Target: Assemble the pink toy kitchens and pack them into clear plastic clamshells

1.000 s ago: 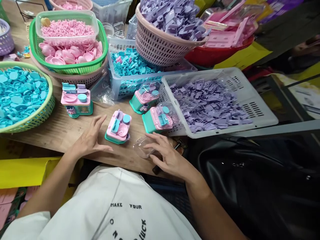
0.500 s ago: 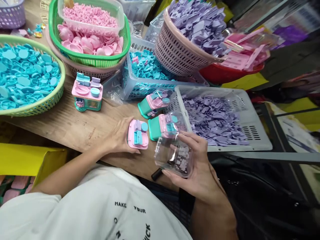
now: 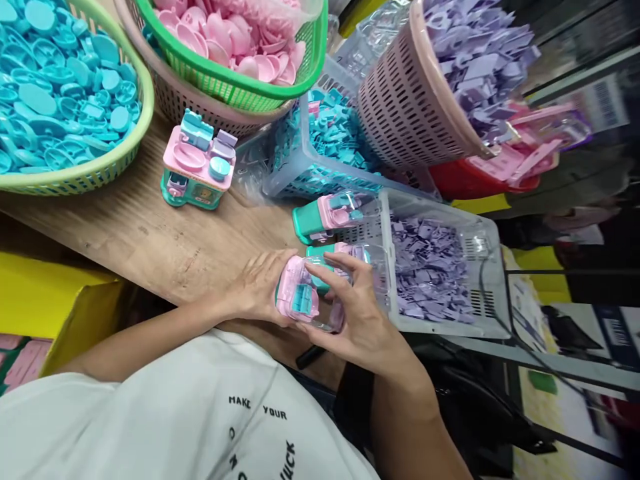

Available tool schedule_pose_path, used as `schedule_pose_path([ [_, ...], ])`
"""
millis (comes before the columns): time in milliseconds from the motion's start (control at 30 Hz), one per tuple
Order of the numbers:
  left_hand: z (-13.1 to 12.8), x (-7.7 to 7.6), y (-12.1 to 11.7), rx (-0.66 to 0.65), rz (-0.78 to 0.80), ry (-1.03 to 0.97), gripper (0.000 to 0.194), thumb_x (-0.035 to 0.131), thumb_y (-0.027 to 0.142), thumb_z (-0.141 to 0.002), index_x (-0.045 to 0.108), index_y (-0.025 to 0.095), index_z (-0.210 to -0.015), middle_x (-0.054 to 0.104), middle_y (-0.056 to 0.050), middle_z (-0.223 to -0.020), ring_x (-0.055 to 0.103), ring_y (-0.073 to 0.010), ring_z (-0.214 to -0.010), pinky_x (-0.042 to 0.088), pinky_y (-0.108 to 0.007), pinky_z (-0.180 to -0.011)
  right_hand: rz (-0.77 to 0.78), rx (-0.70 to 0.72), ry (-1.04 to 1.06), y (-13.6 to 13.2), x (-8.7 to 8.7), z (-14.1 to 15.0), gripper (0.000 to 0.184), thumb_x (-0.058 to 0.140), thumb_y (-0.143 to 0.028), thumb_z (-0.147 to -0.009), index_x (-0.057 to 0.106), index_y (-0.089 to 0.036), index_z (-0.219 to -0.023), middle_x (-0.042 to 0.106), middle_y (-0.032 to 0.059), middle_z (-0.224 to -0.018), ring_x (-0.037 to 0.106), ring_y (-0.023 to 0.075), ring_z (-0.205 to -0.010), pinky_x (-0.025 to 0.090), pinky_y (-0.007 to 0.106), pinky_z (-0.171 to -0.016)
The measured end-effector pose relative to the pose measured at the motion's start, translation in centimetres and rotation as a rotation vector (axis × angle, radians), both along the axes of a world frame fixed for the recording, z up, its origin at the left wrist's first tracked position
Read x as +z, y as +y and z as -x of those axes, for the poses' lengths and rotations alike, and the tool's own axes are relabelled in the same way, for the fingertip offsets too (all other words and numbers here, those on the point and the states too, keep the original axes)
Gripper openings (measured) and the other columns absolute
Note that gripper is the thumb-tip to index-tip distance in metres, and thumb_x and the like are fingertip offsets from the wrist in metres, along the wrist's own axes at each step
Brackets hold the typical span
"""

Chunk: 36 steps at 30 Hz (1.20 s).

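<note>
Near the table's front edge, my left hand (image 3: 263, 287) is wrapped around a small pink and teal toy kitchen (image 3: 301, 298), its pink top turned towards my right. My right hand (image 3: 353, 313) grips a clear plastic cover (image 3: 330, 320), whose open side is up against the toy's pink top; part of it is hidden by my fingers. Just beyond my right fingers lies another toy kitchen (image 3: 316, 253) with a clear cover, partly hidden. A third toy kitchen (image 3: 320, 219) lies behind it, also covered. Farther left, an uncovered toy kitchen (image 3: 199, 160) stands upright.
At the left is a yellow-green basket (image 3: 146, 110) of blue parts. A green basket (image 3: 250, 93) holds pink pieces. Purple parts fill a tilted pink basket (image 3: 400, 100) and a white crate (image 3: 443, 327). Blue pieces lie in a clear crate (image 3: 320, 177). A yellow box (image 3: 50, 293) stands below left.
My right hand has brought the clear cover leftward onto the toy kitchen in my left hand. The view has shifted, so the baskets at the back appear larger and displaced.
</note>
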<state>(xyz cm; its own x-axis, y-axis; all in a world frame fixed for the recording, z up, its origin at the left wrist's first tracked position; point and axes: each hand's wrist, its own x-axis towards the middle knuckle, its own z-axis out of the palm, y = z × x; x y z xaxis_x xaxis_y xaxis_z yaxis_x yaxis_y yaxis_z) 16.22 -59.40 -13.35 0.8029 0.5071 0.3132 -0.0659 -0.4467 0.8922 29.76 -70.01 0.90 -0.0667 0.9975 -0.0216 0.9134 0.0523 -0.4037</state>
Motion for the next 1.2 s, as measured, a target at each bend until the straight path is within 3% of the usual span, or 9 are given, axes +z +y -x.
schedule_pose_path([
  [333,0.1,0.8,0.1,-0.030,0.043,0.038,0.105,0.084,0.058,-0.054,0.035,0.023,-0.140,0.054,-0.014,-0.133,0.053,-0.0362,-0.123,0.042,-0.052,-0.104,-0.023,-0.024,0.087,-0.5,-1.5,-0.7,0.078,0.077,-0.027,-0.077,0.038,-0.031,-0.145,0.030,0.0128,-0.138,0.040,0.0321,-0.135,0.060,0.037,-0.085],
  [667,0.5,1.5,0.3,-0.026,0.030,0.054,0.104,0.085,0.053,-0.052,0.037,0.019,-0.138,0.055,-0.016,-0.134,0.054,-0.0357,-0.121,0.044,-0.051,-0.101,-0.034,0.017,0.052,0.0,-1.5,-1.0,0.084,0.083,-0.041,-0.074,0.039,-0.031,-0.145,0.032,0.0122,-0.135,0.043,0.0336,-0.132,0.053,0.051,-0.101],
  [967,0.3,1.3,0.2,-0.030,0.023,0.064,0.105,0.088,0.047,-0.044,0.040,0.020,-0.133,0.057,-0.014,-0.131,0.057,-0.0351,-0.116,0.047,-0.048,-0.096,-0.007,0.037,0.030,-0.1,-1.1,-0.8,0.076,0.078,-0.033,-0.079,0.040,-0.030,-0.144,0.030,0.0127,-0.135,0.043,0.0320,-0.132,0.054,0.050,-0.100],
  [1200,0.1,0.8,0.0,-0.013,0.012,0.055,0.104,0.083,0.055,-0.050,0.037,0.020,-0.137,0.056,-0.015,-0.132,0.056,-0.0359,-0.118,0.046,-0.050,-0.098,-0.022,0.046,-0.013,-0.1,-0.6,-0.3,0.079,0.078,-0.031,-0.078,0.040,-0.034,-0.146,0.032,0.0120,-0.134,0.047,0.0333,-0.128,0.059,0.047,-0.093],
])
